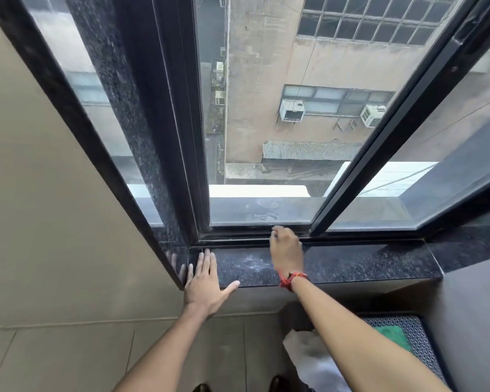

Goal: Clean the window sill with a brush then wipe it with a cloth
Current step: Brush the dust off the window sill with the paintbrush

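Both hands [207, 281] [286, 250] rest on the dusty black granite sill [351, 264].

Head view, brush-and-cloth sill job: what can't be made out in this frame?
- Right hand: fingertips blurred at the window track; whether they pinch a brush is unclear.
- White cloth-like thing below the sill: partly behind the right forearm, identity uncertain.
- Shoes: cut off by the bottom edge.
- Left hand: palm hidden, pressed flat on the sill.

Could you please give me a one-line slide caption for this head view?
Left hand flat on the granite sill; right hand reaches into the window track.
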Tool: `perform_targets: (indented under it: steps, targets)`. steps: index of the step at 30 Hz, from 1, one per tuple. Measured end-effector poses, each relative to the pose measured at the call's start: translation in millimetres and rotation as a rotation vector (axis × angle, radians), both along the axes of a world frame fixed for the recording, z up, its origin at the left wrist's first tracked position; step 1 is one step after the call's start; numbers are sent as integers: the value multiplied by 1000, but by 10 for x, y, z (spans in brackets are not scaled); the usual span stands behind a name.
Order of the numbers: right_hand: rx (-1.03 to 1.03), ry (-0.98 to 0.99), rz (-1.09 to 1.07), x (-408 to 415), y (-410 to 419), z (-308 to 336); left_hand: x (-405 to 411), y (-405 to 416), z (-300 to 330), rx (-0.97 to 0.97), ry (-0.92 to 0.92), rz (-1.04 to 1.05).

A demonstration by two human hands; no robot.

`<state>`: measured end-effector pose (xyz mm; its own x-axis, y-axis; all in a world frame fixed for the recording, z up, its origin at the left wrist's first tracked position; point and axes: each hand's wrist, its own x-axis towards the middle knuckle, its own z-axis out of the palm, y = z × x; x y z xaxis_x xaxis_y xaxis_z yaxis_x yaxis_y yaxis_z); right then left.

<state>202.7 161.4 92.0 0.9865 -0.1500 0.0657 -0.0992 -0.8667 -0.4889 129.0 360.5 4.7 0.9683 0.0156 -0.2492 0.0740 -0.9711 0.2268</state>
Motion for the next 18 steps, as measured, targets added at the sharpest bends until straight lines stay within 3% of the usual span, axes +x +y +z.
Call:
perform_targets:
  steps: [3,8,13,18]
  targets:
    - [103,47,196,-53,466,-8,5,4,-13,-7,3,-1]
    - [644,133,189,31,748,115,10,18,-13,-13,12,2]
    - [642,121,-25,75,227,34,-3,16,23,-25,9,8]
    - [452,29,-115,68,-523,-69,-17,-7,51,0,15,11]
